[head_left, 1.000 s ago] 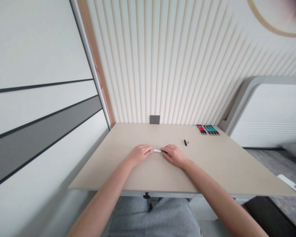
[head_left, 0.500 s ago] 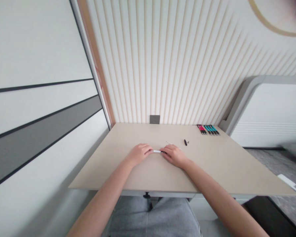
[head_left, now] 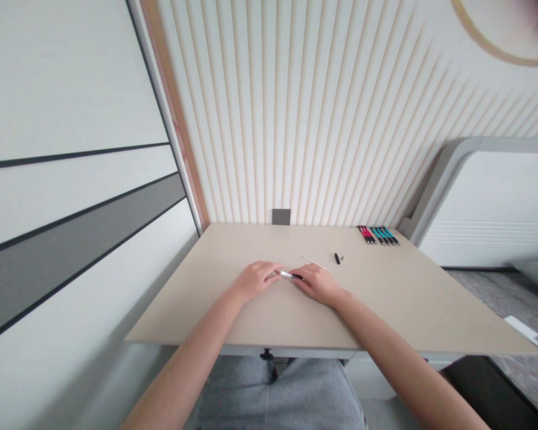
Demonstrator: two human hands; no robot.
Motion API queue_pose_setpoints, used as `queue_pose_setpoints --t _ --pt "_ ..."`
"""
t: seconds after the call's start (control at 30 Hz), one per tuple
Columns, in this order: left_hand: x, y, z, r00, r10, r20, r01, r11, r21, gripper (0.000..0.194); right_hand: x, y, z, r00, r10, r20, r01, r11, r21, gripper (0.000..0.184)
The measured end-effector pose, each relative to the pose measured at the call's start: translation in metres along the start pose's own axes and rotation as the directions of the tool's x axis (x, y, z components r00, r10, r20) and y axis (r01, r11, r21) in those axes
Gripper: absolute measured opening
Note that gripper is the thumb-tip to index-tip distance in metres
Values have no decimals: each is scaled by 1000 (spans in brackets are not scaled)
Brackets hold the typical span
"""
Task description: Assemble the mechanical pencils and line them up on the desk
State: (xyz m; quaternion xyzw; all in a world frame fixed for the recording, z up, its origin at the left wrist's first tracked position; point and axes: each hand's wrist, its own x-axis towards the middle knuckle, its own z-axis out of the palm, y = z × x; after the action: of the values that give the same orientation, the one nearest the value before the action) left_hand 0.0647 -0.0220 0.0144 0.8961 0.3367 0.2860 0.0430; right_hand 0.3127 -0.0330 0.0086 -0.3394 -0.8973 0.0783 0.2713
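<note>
Above the middle of the desk, a pen (head_left: 286, 274) with a white barrel and a dark part at its right end lies between my two hands. My left hand (head_left: 256, 279) has its thumb and fingertips around the white left end, the fingers slightly parted. Closed on the dark right end is my right hand (head_left: 316, 282), which hides part of it. Just beyond the right hand, a thin white rod (head_left: 311, 261), like a pen refill, rests on the desk. Farther right lie a short black piece (head_left: 337, 258) and a tiny dark part (head_left: 342, 258).
Red-and-black pens (head_left: 366, 235) and several teal-and-black pens (head_left: 385, 236) lie in a row at the desk's back right corner. The beige desk (head_left: 197, 286) meets a ribbed wall with a dark socket (head_left: 281, 217). A white panel (head_left: 89, 227) stands on the left.
The fingers of my left hand have shifted and parted a little at the pen's left end. The pen is now slightly tilted, and my right hand has barely moved.
</note>
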Motion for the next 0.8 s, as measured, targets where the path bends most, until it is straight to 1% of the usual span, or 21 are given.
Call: queue_pose_setpoints --t 0.07,0.13,0.2,0.27,0.3,0.37,0.43,0.5,0.57,0.6,0.63,0.67,0.73,0.8 --pt "1 0 -2 1000 -10 -19 10 1000 -4 27 0 0 1 998 52 -35 -48 994 100 25" --pt "1 -1 -5 998 -34 -47 34 999 13 25 0 3 4 986 136 -91 -106 956 272 24" --pt "0 -5 -8 994 -81 -76 84 996 37 20 1 6 7 960 241 -145 -144 862 485 24" --pt "-1 -10 -12 986 -142 -88 147 988 55 16 2 11 10 928 328 -176 -135 739 660 27" --pt "-3 -12 -14 983 -168 -79 173 983 60 14 3 13 10 915 359 -186 -122 684 719 28" --pt "-5 -16 -17 978 -207 -33 209 976 65 12 4 16 9 887 413 -207 -95 602 793 29" --pt "-7 -19 -19 973 -227 38 224 972 68 13 5 19 7 853 473 -220 -81 537 840 32" --pt "-9 -20 -19 965 -242 99 235 969 75 17 5 22 5 825 531 -195 -89 461 883 34" --pt "-10 -21 -18 957 -258 135 247 965 88 20 5 25 3 811 566 -150 -105 394 913 36" --pt "-10 -21 -18 954 -263 144 252 963 92 20 5 26 3 808 573 -139 -110 378 919 37" --pt "-10 -22 -17 952 -267 148 256 962 92 19 4 27 3 809 571 -140 -113 385 916 37" --pt "-10 -22 -16 952 -269 150 258 962 86 17 4 28 3 811 564 -156 -115 414 903 37" --pt "-11 -23 -16 952 -270 143 263 963 65 13 3 29 3 814 542 -210 -128 521 844 36" --pt "-11 -23 -16 956 -269 119 265 963 50 11 2 29 4 820 514 -253 -178 648 741 34"
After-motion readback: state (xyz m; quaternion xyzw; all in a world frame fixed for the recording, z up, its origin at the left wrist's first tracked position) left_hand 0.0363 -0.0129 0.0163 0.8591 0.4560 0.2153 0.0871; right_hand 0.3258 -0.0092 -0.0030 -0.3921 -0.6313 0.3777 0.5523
